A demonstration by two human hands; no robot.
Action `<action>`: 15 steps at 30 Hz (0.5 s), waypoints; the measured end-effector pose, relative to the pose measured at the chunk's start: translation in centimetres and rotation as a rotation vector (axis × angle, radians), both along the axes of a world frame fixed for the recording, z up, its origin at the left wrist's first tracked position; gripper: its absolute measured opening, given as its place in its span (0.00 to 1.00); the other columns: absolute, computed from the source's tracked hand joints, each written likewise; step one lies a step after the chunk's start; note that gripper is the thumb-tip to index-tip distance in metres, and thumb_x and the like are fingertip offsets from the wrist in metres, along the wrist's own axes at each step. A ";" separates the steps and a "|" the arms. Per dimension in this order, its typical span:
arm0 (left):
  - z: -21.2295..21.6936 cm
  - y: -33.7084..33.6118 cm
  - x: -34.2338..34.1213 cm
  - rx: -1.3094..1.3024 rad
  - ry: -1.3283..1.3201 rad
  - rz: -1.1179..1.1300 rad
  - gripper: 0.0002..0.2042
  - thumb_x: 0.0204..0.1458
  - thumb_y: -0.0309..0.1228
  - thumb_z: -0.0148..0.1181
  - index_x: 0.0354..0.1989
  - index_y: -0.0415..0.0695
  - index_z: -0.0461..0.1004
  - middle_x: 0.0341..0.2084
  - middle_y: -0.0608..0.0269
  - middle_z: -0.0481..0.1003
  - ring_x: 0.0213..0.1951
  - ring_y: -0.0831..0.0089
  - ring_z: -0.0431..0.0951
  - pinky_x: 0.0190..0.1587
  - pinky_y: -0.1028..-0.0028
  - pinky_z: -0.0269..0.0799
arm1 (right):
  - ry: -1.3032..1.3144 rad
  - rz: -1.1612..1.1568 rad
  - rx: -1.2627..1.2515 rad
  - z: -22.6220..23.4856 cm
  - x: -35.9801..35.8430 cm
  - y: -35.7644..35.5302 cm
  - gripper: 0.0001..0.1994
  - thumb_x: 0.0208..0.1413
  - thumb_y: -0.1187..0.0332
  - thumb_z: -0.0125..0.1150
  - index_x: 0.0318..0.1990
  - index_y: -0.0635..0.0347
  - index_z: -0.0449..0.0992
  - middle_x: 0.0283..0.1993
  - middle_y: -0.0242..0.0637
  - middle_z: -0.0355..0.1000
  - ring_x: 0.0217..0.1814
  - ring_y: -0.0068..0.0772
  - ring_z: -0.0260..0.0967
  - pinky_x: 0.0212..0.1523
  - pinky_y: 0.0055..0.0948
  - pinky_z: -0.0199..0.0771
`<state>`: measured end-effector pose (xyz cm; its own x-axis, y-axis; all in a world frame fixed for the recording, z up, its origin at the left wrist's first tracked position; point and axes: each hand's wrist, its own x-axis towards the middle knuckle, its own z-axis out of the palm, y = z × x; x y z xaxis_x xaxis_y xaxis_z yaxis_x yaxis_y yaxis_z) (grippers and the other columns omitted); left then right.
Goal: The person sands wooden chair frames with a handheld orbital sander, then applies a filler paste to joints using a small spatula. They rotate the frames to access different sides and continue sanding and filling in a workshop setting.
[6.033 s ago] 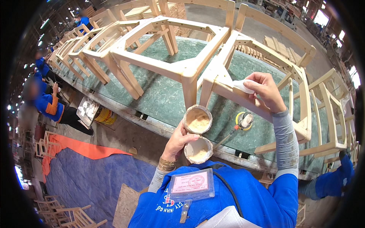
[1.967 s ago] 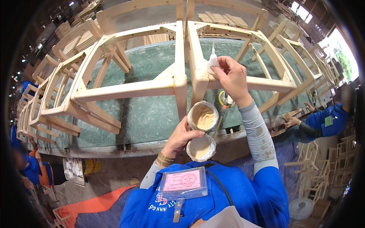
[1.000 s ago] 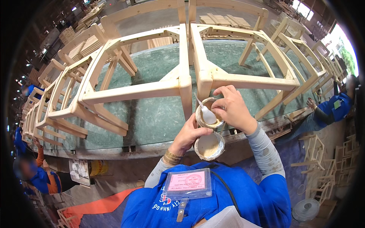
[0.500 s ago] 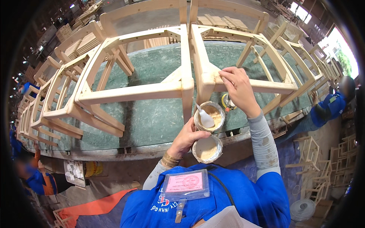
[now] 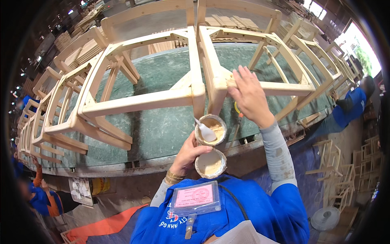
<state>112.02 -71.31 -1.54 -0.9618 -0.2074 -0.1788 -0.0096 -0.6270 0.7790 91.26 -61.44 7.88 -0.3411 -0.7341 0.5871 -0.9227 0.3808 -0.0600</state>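
My left hand (image 5: 187, 153) grips a pair of small round cups joined one above the other. The upper cup (image 5: 224, 135) holds tan paste with a white plastic spoon (image 5: 207, 132) leaning in it. Paler paste lies in the lower cup (image 5: 224, 164). My right hand (image 5: 250, 99) has its fingers stretched out flat against the front corner of a light wooden chair frame (image 5: 288, 88), partly covering the joint. Right beside it stands another chair frame (image 5: 138, 104), its corner close to the first.
Both frames stand on a green-topped table (image 5: 162, 134), with more chair frames (image 5: 61, 126) lined up on either side. A yellow round object (image 5: 237, 107) lies beneath my right hand. Co-workers in blue are at the far left and at the right (image 5: 352, 107). An orange sheet (image 5: 101, 225) covers some floor.
My right hand has gone from pinched fingers at the chair corner to a flattened, outstretched hand there. The cups in my left hand have shifted slightly left and down.
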 end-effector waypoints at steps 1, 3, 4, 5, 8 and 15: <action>-0.3 -0.3 0.5 -0.012 -0.024 0.001 0.36 0.40 0.20 0.64 0.61 0.38 0.55 0.52 0.61 0.67 0.52 0.73 0.68 0.55 0.73 0.64 | -0.009 0.071 0.000 -0.4 0.6 0.1 0.25 0.55 0.57 0.55 0.55 0.67 0.66 0.59 0.54 0.61 0.65 0.53 0.55 0.65 0.48 0.51; -1.0 -0.6 1.6 -0.048 -0.014 0.020 0.37 0.40 0.21 0.65 0.61 0.38 0.55 0.52 0.61 0.67 0.53 0.73 0.67 0.56 0.73 0.63 | -0.024 0.217 0.000 -1.4 3.2 0.3 0.24 0.53 0.60 0.57 0.55 0.66 0.67 0.61 0.53 0.60 0.65 0.51 0.55 0.64 0.47 0.53; -1.0 -0.7 2.1 -0.047 -0.015 0.036 0.37 0.40 0.21 0.65 0.61 0.38 0.55 0.52 0.61 0.67 0.53 0.73 0.67 0.56 0.73 0.62 | -0.030 0.380 0.020 -1.3 4.0 0.8 0.23 0.52 0.60 0.58 0.52 0.65 0.69 0.60 0.53 0.61 0.63 0.53 0.57 0.61 0.47 0.57; -1.1 -0.9 2.6 -0.046 -0.017 0.053 0.37 0.39 0.22 0.65 0.61 0.38 0.55 0.52 0.61 0.67 0.53 0.73 0.67 0.56 0.73 0.62 | -0.112 0.405 -0.034 -1.4 3.6 0.9 0.22 0.52 0.61 0.59 0.52 0.64 0.70 0.60 0.53 0.61 0.62 0.54 0.58 0.61 0.47 0.58; -0.6 -1.2 3.1 -0.083 -0.027 0.048 0.36 0.39 0.22 0.65 0.60 0.38 0.56 0.51 0.62 0.67 0.52 0.73 0.68 0.56 0.73 0.62 | -0.131 0.167 -0.167 -0.7 1.3 1.1 0.23 0.49 0.61 0.60 0.51 0.63 0.70 0.60 0.52 0.60 0.61 0.54 0.58 0.61 0.48 0.57; -0.4 -1.3 4.5 -0.074 -0.017 0.068 0.35 0.39 0.22 0.65 0.59 0.38 0.57 0.50 0.62 0.68 0.52 0.73 0.68 0.57 0.73 0.61 | -0.141 0.555 0.063 -5.1 6.3 1.5 0.20 0.48 0.63 0.61 0.47 0.64 0.72 0.54 0.48 0.67 0.60 0.48 0.61 0.62 0.46 0.57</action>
